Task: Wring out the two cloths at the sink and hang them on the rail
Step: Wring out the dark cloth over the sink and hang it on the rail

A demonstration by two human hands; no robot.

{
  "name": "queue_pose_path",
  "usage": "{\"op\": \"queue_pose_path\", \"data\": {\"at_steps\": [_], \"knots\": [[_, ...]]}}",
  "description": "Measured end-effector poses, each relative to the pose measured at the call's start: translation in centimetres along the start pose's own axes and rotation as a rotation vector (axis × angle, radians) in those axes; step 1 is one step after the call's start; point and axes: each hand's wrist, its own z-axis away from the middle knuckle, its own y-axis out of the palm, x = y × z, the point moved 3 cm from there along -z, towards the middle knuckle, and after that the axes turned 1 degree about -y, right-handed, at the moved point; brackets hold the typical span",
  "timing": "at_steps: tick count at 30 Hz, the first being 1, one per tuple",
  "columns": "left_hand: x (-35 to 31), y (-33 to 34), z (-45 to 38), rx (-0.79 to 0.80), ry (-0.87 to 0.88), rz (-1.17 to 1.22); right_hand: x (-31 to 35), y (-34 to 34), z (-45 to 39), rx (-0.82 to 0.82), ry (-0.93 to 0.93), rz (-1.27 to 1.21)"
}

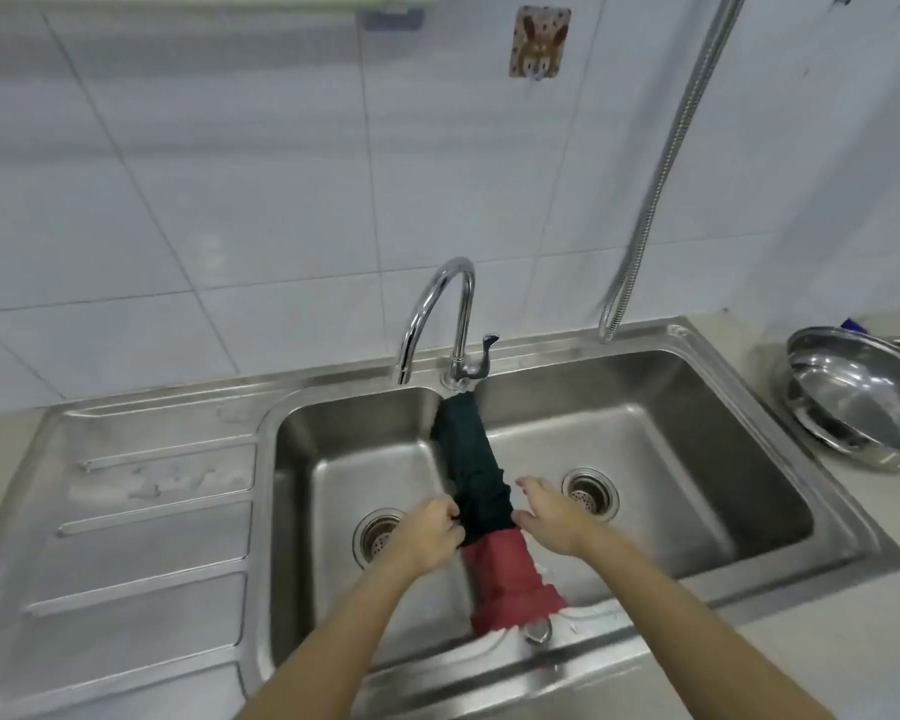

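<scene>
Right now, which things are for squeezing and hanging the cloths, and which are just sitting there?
For the job:
dark green cloth
red cloth
sink
left hand
right hand

Just sitting there:
tap
metal bowl
spray hose
bunny wall hook

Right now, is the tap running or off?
Off, as far as shows: no stream falls from the faucet spout into the sink.

No legible writing at the sink

The wall sticker on the far tiles shows a cartoon picture only, no readable words.
</scene>
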Motion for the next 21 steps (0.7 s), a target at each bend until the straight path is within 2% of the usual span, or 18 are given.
{"op": "queue_pose_path", "data": {"at_steps": [3, 7, 11, 15, 19, 21], "knots": [[0.7, 1.9, -2.4, -0.043, -0.054, 0.153, 0.8, 0.4, -2.3, -0.022, -0.04, -0.015], [0.4, 4.7, -5.0, -0.034, -0.116, 0.317, 0.4, 1.3, -4.4, -0.144, -0.083, -0.015], [1.5, 4.9, -6.7, -0.161, -0.153, 0.314, -0.9, 1.9, -6.0, -0.184, -0.12, -0.029], [0.7, 2.5, -6.4, -0.265, 0.028, 0.157, -1.3, 2.0, -6.3, -0.223, -0.152, -0.053], [-3.0, -1.8, -4.2, -0.375, 0.406, 0.075, -0.2, 2.5, -5.1, -0.339, -0.309, -0.096], [-5.1, -3.4, -2.2, -0.38, 0.535, 0.082, 0.7, 3.2, -4.7, -0.414, -0.325, -0.268]]}}
